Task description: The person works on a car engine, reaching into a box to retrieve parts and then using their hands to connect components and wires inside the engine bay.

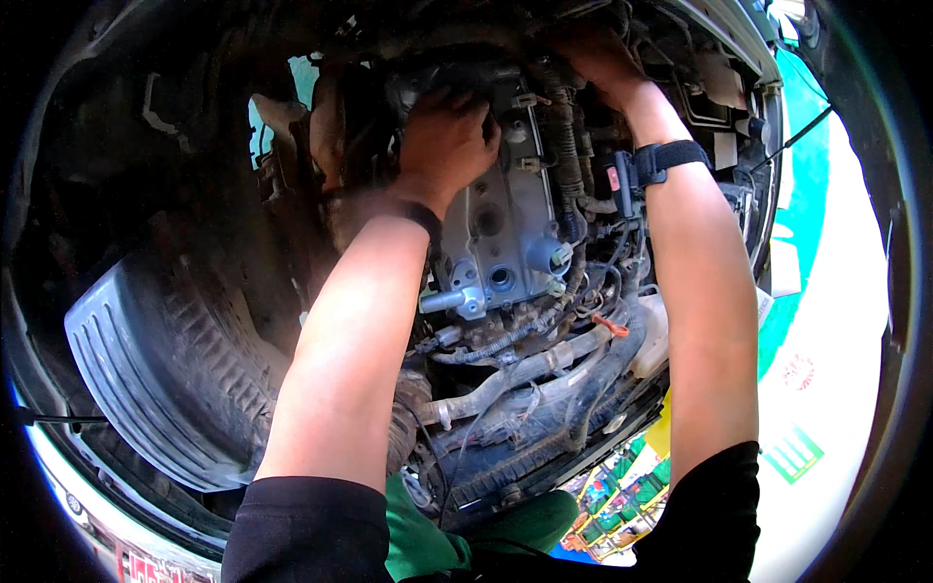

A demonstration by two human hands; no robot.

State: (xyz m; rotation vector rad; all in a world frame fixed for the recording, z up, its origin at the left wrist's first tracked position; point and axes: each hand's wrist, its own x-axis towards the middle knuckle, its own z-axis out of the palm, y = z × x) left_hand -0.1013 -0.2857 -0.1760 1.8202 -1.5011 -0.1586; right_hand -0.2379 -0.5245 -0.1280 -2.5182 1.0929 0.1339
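Observation:
My left hand [445,141] is at the far end of a grey metal engine cover [520,219], its fingers curled down over a dark part. What lies beneath those fingertips is hidden. Farther right, my right hand [595,63] reaches into the shaded back of the engine bay, where its fingers are lost among dark hoses and lines. A corrugated conduit [561,121] runs along the cover's right side, between the hands. Near the cover's front is a round opening [501,278], beside a short grey pipe stub [443,301].
At left sits a large ribbed grey plastic housing [146,379]. Thick coolant hoses [505,387] cross the front, with an orange-red loop handle [610,326] above them. A white fender cover [826,360] hangs at right. My right wrist carries a strapped device [624,183].

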